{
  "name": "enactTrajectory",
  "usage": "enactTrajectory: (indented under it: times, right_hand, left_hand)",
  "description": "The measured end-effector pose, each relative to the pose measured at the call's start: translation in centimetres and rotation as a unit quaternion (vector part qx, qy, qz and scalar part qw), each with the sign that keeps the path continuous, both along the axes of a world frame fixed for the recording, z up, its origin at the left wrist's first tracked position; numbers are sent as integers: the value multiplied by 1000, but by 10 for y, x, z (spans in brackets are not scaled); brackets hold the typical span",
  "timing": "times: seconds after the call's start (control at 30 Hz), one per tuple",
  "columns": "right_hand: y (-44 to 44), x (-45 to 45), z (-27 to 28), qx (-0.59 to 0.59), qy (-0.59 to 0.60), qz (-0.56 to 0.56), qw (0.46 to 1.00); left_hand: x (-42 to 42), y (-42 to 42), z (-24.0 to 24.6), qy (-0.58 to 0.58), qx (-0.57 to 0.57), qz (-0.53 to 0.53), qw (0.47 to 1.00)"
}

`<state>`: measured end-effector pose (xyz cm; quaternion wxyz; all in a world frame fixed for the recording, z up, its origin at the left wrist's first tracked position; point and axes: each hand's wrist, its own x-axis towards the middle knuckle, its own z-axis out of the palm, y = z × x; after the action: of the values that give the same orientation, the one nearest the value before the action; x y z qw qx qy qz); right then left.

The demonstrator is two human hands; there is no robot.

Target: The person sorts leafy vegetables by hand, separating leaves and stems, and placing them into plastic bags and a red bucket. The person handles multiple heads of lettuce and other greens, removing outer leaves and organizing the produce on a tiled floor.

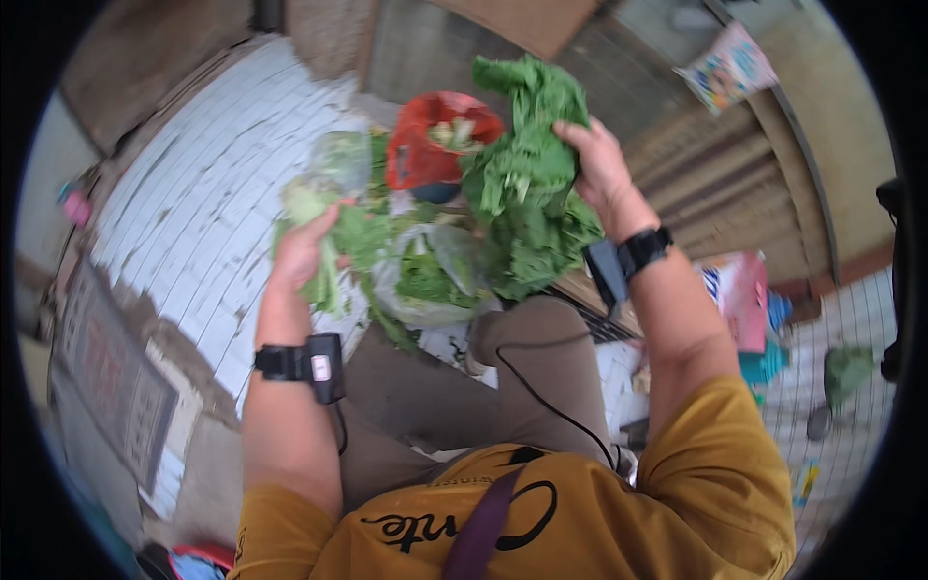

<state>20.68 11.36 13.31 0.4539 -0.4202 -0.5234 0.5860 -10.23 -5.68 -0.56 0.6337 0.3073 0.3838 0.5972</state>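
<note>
My left hand [301, 246] grips a pale-stemmed leafy green vegetable [313, 206], its leaves drooping below the fingers. Raised at the right, my right hand [598, 163] clasps large dark green leaves [533, 156] that hang down beside a red plastic bag [417, 148]. Pale vegetable pieces [455, 135] lie inside the red bag. Between my hands, nearer my knees, a clear plastic bag [388, 290] stands with green leaves [428, 279] in it. A second clear bag [341, 156] lies beyond my left hand. The lower parts of the held leaves are partly blurred.
Loose leaf scraps lie on the white plank-patterned floor [196, 196]. A grey patterned mat [116, 370] is at the far left. Corrugated sheeting [732, 181] leans at the right, near a pink and white package [739, 297] and a teal container [765, 362]. A black cable crosses my right leg.
</note>
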Motion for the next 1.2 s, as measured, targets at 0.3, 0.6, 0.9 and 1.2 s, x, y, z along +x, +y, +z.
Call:
enactTrajectory:
  times: [0.3, 0.6, 0.9, 1.2]
  right_hand:
    - [58, 138, 74, 562, -492, -178, 641]
    - [-6, 151, -143, 191, -704, 65, 681]
    - [-20, 76, -68, 221, -550, -32, 805]
    - [-147, -99, -130, -122, -166, 254, 945]
  left_hand:
    - [1, 10, -22, -12, -115, 125, 985]
    - [9, 5, -10, 65, -103, 92, 988]
    - [47, 1, 13, 92, -41, 9, 995]
    - [61, -5, -1, 152, -78, -106, 979]
